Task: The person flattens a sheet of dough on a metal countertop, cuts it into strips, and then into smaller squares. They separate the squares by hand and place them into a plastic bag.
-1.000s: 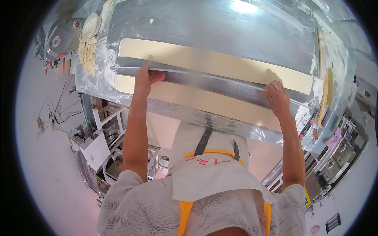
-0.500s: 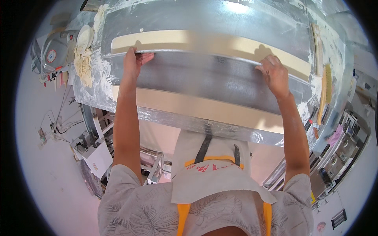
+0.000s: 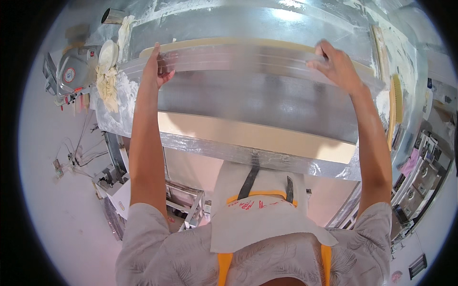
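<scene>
Both my hands hold a long greyish straightedge (image 3: 205,58) that spans the table from side to side, its face tipped toward me and partly blurred. My left hand (image 3: 155,69) is closed on it near its left end, fingers and thumb on opposite edges. Toward the other end my right hand (image 3: 338,66) grips it, fingers bent and slightly smeared. Behind the straightedge lies a strip of pale dough (image 3: 200,42), mostly hidden, only its far edge showing. A second flat dough strip (image 3: 253,136) lies along the table's near edge, between my forearms.
The metal table (image 3: 229,93) is dusted with flour. At its left sit dough scraps (image 3: 107,88), a white dish (image 3: 109,53) and a metal cylinder (image 3: 113,16). A wooden stick (image 3: 380,52) and a brush (image 3: 397,102) lie at the right. A grey scale-like device (image 3: 76,69) stands far left.
The straightedge has tipped from its thin edge to show its broad face, now covering most of the far dough strip. My right hand has moved up and slightly right; my left has shifted slightly left.
</scene>
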Demonstrator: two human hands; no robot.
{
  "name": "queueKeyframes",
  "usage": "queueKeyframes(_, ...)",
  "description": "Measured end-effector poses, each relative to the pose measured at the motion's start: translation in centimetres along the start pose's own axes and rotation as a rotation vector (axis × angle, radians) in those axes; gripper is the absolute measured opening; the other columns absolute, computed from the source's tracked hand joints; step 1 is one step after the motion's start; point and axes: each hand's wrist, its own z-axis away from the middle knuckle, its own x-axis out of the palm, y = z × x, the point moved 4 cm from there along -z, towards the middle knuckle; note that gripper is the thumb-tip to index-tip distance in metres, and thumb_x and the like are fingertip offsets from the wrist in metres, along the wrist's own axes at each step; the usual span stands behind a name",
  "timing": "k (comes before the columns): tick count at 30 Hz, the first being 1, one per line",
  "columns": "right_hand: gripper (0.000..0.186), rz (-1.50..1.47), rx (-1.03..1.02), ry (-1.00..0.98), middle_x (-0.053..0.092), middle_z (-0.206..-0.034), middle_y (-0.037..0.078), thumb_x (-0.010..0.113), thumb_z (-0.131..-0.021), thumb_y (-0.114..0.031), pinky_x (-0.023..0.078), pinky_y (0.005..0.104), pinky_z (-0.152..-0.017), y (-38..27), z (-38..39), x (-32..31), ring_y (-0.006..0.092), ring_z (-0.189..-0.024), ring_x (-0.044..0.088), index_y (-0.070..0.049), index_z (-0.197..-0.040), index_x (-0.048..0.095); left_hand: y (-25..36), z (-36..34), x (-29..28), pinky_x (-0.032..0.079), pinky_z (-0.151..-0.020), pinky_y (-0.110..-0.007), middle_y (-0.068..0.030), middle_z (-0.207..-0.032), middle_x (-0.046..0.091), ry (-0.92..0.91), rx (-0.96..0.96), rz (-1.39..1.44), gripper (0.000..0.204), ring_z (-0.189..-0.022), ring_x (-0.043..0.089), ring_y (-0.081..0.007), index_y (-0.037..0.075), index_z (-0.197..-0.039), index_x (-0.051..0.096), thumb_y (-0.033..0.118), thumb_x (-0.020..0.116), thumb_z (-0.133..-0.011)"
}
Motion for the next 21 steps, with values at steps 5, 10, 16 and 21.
queueKeyframes(5, 0.042, -0.096, 0.050, -0.091, 0.062, -0.089, 0.009, 0.081, -0.092, -0.038, 0.049, 0.0401, -0.079, 2.3, -4.7, 1.6, 0.0273, -0.082, 0.055, -0.006, -0.100, 0.056, 2.5, -2.7, 1.0, 0.055, -0.071, -0.040, -0.0044, -0.095, 0.061, 0.195, -0.078, -0.197, 0.079, -0.086, 0.059, -0.0208, 0.022, -0.130, 0.059, 0.082, 0.074, -0.081)
queueKeyframes(10, 0.054, 0.211, -0.231, 0.659, 0.065, -0.138, 0.012, 0.078, -0.092, -0.042, 0.038, 0.0505, -0.115, 1.1, -2.4, 1.8, 0.0366, -0.135, 0.053, -0.010, -0.134, 0.067, 0.4, -0.3, 0.7, 0.047, -0.066, -0.033, 0.0002, -0.085, 0.057, 0.150, 0.141, -0.434, 0.071, -0.079, 0.055, -0.0177, 0.016, -0.125, 0.064, 0.078, 0.064, -0.091)
queueKeyframes(16, 0.052, -0.303, -0.076, 0.643, 0.060, -0.146, 0.019, 0.072, -0.097, -0.031, 0.039, 0.0547, -0.117, -15.3, 9.5, 5.5, 0.0393, -0.137, 0.054, -0.006, -0.141, 0.062, -7.0, 27.6, 25.3, 0.046, -0.111, -0.052, -0.0210, -0.135, 0.067, -0.523, -0.219, 0.302, 0.066, -0.126, 0.063, -0.0333, -0.002, -0.147, 0.053, 0.053, 0.037, -0.114)
queueKeyframes(21, 0.030, -0.189, 0.137, 0.868, 0.069, -0.133, 0.017, 0.073, -0.095, -0.021, 0.044, 0.0548, -0.112, -5.0, 22.8, 5.0, 0.0405, -0.133, 0.057, -0.007, -0.122, 0.072, -10.2, 34.3, 30.1, 0.048, -0.111, -0.048, -0.0216, -0.136, 0.067, -1.179, -0.326, 0.330, 0.055, -0.125, 0.065, -0.0314, -0.007, -0.146, 0.052, 0.037, 0.050, -0.113)
